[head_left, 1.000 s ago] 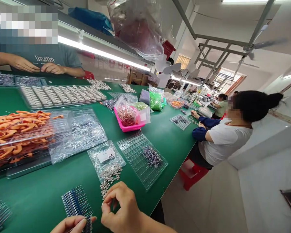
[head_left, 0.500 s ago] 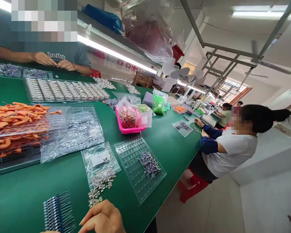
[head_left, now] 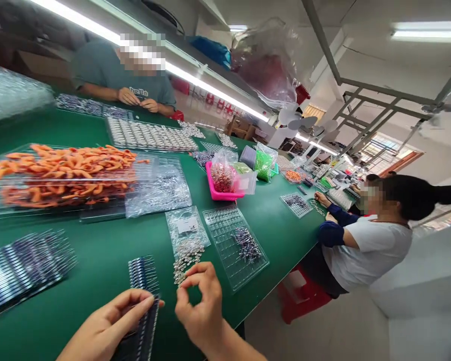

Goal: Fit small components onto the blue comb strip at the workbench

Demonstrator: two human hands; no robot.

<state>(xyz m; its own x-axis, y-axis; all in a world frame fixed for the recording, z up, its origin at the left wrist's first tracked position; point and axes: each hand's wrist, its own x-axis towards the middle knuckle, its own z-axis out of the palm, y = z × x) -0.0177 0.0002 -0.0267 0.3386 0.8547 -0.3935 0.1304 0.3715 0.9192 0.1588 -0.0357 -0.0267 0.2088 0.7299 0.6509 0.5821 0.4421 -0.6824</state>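
Observation:
My left hand (head_left: 115, 321) is closed around a dark strip (head_left: 147, 321) lined with a row of small silver-and-blue wire-leaded parts; thumb and fingers press on its near half. Its far end points away over the green table. My right hand (head_left: 205, 306) curls in a pinch at the edge of a pile of small round whitish pieces (head_left: 188, 255). Thumb and index tips come close together; whatever sits between them is too small to make out. The pile spills from a clear bag (head_left: 188, 225) with a white label.
A clear plastic tray (head_left: 236, 245) holds loose wire-leaded parts. Trays heaped with orange pieces (head_left: 75, 170) stand left, near another stack of loaded strips (head_left: 26, 271). A pink basket (head_left: 225, 195) is farther back. Co-workers sit across the table (head_left: 263, 220) and to the right.
The camera view has shifted, bringing more of the table's left side and both hands into sight. My right hand has closed into a pinch at the whitish pieces; my left hand now shows on the strip.

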